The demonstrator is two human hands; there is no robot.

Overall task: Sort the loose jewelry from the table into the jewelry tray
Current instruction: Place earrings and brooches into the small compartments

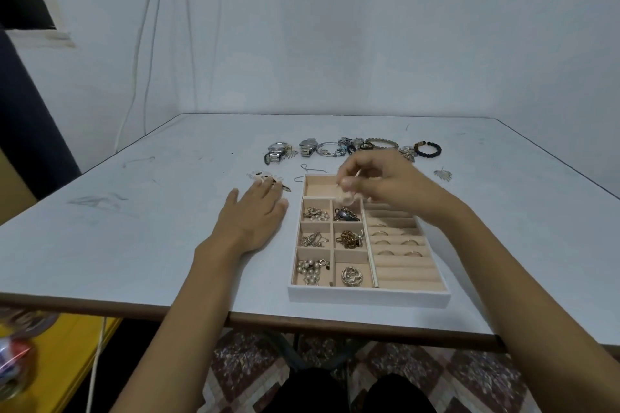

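Note:
The white jewelry tray (368,296) with beige compartments sits at the table's front edge. Its small left cells hold earrings and pearl pieces, and its right slots hold rings (396,242). My right hand (382,183) hovers over the tray's far end and pinches a small pale earring (347,199) that dangles above the top cells. My left hand (253,216) lies flat on the table left of the tray, its fingertips touching a loose earring (270,179). Two thin hooks (308,171) lie just beyond the tray.
A row of watches (278,150), bangles (380,144) and a dark bead bracelet (427,149) lies along the far side. A leaf-shaped earring (443,174) sits right of the tray. A yellow surface (53,362) stands low at the left.

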